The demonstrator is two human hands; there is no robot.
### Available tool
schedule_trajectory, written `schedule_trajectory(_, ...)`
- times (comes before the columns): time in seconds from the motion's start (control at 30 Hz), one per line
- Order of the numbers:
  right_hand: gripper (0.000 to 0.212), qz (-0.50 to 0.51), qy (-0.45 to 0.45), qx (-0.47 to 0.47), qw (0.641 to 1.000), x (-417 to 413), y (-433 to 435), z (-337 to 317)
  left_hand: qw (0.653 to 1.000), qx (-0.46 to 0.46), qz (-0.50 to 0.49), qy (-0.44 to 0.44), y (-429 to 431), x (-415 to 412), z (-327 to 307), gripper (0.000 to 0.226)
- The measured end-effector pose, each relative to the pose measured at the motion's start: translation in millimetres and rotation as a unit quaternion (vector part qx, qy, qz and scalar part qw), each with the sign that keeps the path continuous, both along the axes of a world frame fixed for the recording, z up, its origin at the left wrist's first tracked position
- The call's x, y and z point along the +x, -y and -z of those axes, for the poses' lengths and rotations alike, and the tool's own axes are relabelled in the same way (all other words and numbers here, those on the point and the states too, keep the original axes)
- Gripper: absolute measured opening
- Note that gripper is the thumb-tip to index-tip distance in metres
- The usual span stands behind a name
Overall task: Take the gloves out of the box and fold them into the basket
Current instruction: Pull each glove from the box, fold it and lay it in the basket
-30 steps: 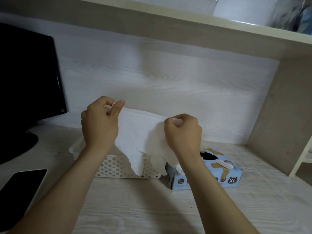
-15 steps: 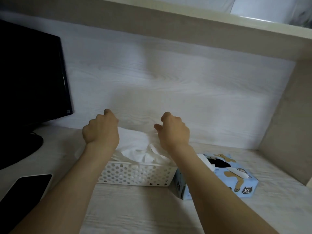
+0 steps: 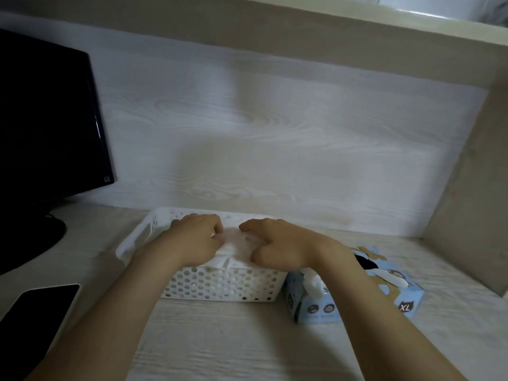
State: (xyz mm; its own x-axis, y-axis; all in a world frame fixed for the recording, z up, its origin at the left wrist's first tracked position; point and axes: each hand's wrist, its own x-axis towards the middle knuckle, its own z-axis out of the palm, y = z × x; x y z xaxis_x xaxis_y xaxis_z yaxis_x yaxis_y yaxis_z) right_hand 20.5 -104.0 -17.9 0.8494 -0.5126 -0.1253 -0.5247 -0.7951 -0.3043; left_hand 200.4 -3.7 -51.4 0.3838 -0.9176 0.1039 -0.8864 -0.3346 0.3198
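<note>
Far left there's a dark monitor standing on the bench, and in front of it, at the bottom left corner, a phone lying flat with its screen black. Moving in, the white perforated basket sits on the pale wood-grain bench, close to the back panel. Both hands are down inside it. The left hand is palm down with its fingers curled in, pressing on the white gloves piled in the basket. The right hand is right beside it, also palm down, fingers bent, thumb tucked low, lying on top of the same white pile. Can't really tell if either one is pinching any of it or just pushing it flat. Just to the right of the basket, touching or nearly so, is the light blue glove box with an XL mark on its front, and a white glove is poking out of its near left end. The right forearm crosses over part of the box.
</note>
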Motion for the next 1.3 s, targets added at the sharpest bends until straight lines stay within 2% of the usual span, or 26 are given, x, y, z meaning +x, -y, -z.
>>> schedule_trajectory(0.1,0.074,0.001,0.012,0.039,0.999,-2.1,6.6,9.0,1.000,0.017,-0.014,-0.018,1.1,0.7,0.7,0.027)
schedule_trajectory(0.2,0.067,-0.001,0.069,0.014,0.998,-4.5,5.2,17.4,0.999,-0.032,-0.028,-0.017,-1.8,-3.0,2.1,0.019)
schedule_trajectory(0.27,0.052,0.008,0.174,-0.035,0.984,-10.9,3.2,22.8,0.991,-0.102,-0.055,0.067,-4.4,-10.4,0.7,0.015)
schedule_trajectory(0.33,0.039,0.022,0.280,-0.088,0.956,-23.1,8.8,28.7,0.968,-0.206,-0.062,0.126,-3.8,-24.4,0.3,0.018)
schedule_trajectory(0.43,0.027,0.047,0.366,-0.068,0.927,-49.4,22.2,32.4,0.941,-0.321,0.014,0.108,-4.2,-55.5,0.1,0.020)
schedule_trajectory(0.5,0.027,0.056,0.359,-0.009,0.932,-69.4,30.7,32.5,0.931,-0.336,0.068,0.127,-2.6,-74.6,3.0,0.021)
schedule_trajectory(0.6,0.014,0.054,0.310,0.032,0.949,-96.4,41.2,32.7,0.920,-0.335,0.128,0.157,3.8,-90.2,12.5,0.025)
schedule_trajectory(0.63,0.015,0.051,0.297,0.043,0.953,-104.1,44.1,32.6,0.919,-0.331,0.139,0.162,5.5,-93.3,15.8,0.026)
schedule_trajectory(0.73,0.039,0.045,0.262,0.089,0.960,-121.0,47.3,32.6,0.927,-0.310,0.139,0.157,8.9,-99.2,24.8,0.023)
schedule_trajectory(0.77,0.039,0.041,0.255,0.096,0.961,-124.2,47.1,35.0,0.929,-0.308,0.133,0.156,9.6,-100.8,27.2,0.023)
schedule_trajectory(0.87,0.014,0.048,0.272,0.072,0.958,-119.4,48.8,47.5,0.930,-0.306,0.119,0.168,9.0,-101.9,29.1,0.027)
schedule_trajectory(0.93,0.003,0.068,0.324,0.065,0.942,-116.1,51.6,53.7,0.931,-0.302,0.112,0.174,8.8,-103.4,29.0,0.029)
schedule_trajectory(1.07,0.015,0.091,0.471,0.073,0.874,-111.2,48.1,52.8,0.934,-0.297,0.095,0.175,8.5,-106.2,28.1,0.029)
schedule_trajectory(1.2,0.030,0.106,0.538,0.054,0.834,-102.9,35.9,49.0,0.951,-0.276,0.083,0.112,7.8,-105.4,27.2,0.034)
schedule_trajectory(1.3,0.036,0.101,0.589,0.075,0.799,-98.6,29.2,46.5,0.947,-0.294,0.099,0.079,8.0,-107.6,24.3,0.043)
